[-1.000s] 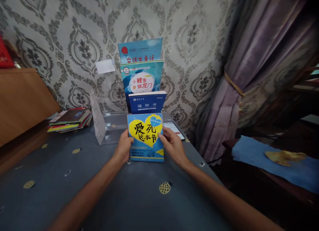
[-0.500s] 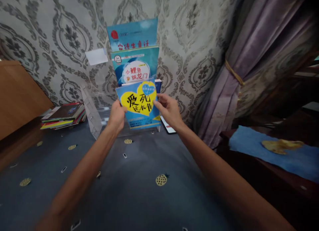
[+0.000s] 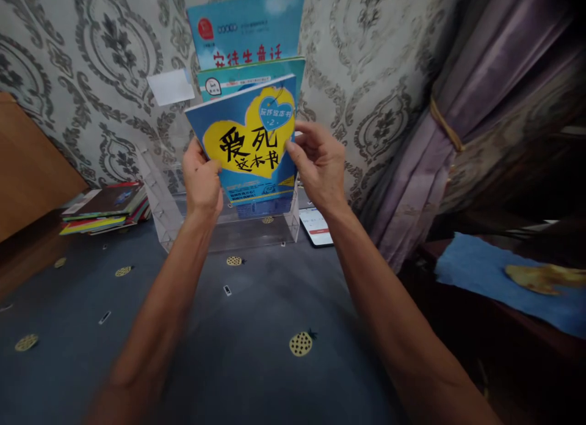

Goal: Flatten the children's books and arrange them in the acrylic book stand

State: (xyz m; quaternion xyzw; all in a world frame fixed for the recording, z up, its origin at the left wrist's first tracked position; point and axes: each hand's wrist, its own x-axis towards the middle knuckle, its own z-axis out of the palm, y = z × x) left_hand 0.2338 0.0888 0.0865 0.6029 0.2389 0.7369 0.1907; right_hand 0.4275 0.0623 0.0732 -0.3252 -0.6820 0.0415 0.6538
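One heart-covered paperback [image 3: 249, 138] was held before a clear tiered rack [image 3: 158, 211]

The paperback, blue with a yellow heart and black Chinese characters, filled the upper middle of the frame, tilted so that its top-left corner sat lower than its top-right. The left hand [image 3: 201, 177] gripped its left edge, thumb on the cover; the right hand [image 3: 320, 165] pinched its right edge between thumb and fingers. Whether the paperback touched the rack could not be told.

At top centre, the rack bore an upright light-blue book [image 3: 247, 31] with red characters and, before it, a teal book [image 3: 247, 79], mostly covered by the paperback. Under the paperback's lower edge showed a dark-blue patch [image 3: 281, 206], too hidden to identify. A printed pineapple [image 3: 268, 219] was visible through the rack's clear plastic.

Right of the rack, near mid-frame, lay a phone [image 3: 318, 229], screen lit. At far left sat a stack of books [image 3: 107, 205]; at far right, a blue cloth [image 3: 467, 272] carried a yellowish-brown item [image 3: 540, 278].
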